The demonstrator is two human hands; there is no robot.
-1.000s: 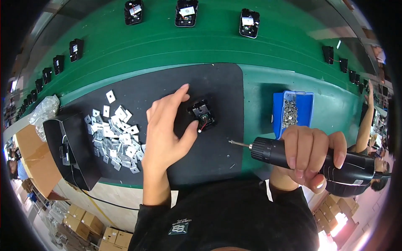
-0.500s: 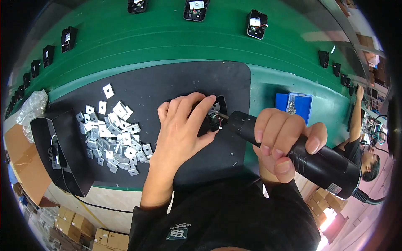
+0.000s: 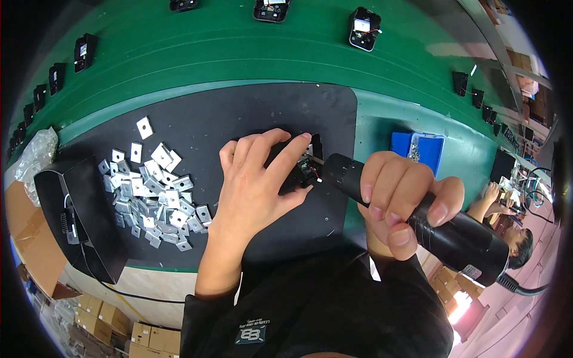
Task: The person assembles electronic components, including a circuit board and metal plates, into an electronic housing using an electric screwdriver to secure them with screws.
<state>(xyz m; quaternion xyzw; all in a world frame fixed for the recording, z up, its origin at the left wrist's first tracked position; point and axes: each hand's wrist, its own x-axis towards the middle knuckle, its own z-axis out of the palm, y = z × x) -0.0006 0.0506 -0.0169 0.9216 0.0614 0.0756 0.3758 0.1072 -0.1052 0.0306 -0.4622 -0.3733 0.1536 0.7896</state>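
My left hand (image 3: 253,179) is wrapped over a small black device housing (image 3: 316,145) on the black mat (image 3: 286,238), pinning it down. Part of a circuit board and thin wires show inside the housing; the rest lies under my fingers. My right hand (image 3: 400,200) grips a black corded electric screwdriver (image 3: 459,241), held tilted with its nose toward the housing. Its bit (image 3: 315,159) reaches into the housing beside my left index finger; whether it sits on a screw I cannot make out.
Left on the mat lies a pile of small silvery metal plates (image 3: 158,191). Beyond it stand a black box-like stand (image 3: 89,221) and a cardboard box (image 3: 36,238). A blue bin (image 3: 430,155) holds small metal parts. Similar open housings (image 3: 364,30) line the green belt; a co-worker (image 3: 519,244) sits at right.
The belt's housings at far left and middle appear shifted slightly left, as does the view. My hands keep their grips, with the bit still in the housing. The co-worker's arm has come down.
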